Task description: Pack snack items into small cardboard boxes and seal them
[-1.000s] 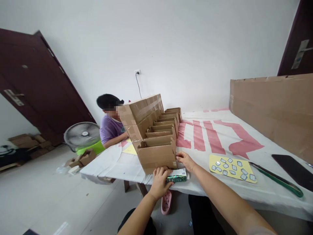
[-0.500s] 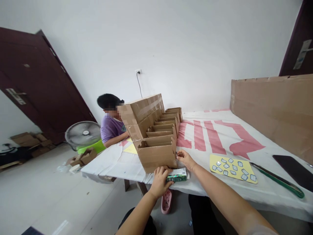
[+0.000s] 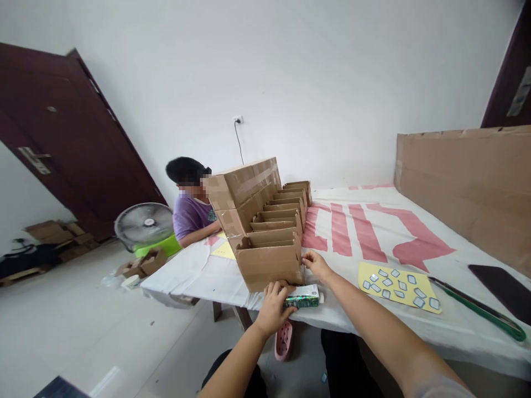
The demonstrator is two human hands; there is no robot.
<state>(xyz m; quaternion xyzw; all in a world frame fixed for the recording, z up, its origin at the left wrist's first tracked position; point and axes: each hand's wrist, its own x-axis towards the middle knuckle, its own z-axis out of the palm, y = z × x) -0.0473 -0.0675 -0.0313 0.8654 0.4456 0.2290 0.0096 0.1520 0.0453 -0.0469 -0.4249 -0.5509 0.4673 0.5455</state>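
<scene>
My left hand (image 3: pixel 274 305) is closed round the left end of a small green-and-white carton (image 3: pixel 302 296), which lies at the table's front edge. Right behind the carton stands the nearest open cardboard bin (image 3: pixel 271 267). My right hand (image 3: pixel 318 266) is at that bin's right side, thumb and forefinger pinched together close to its edge. Whatever the pinch holds, if anything, is too small to make out. To the right lies a yellow card (image 3: pixel 400 287) bearing several small silvery pieces with dark edges. Beside it are green-handled tweezers (image 3: pixel 481 309).
Several open bins (image 3: pixel 290 199) run back in a row against a wall of cardboard boxes (image 3: pixel 249 179). Behind this, a person in purple (image 3: pixel 193 218) sits at the table. A dark flat slab (image 3: pixel 500 287) and a long cardboard panel (image 3: pixel 464 188) are on the right.
The view has shifted slightly, so everything sits a little differently in the picture. My left hand keeps hold of the carton, and my right hand stays at the bin's right edge.
</scene>
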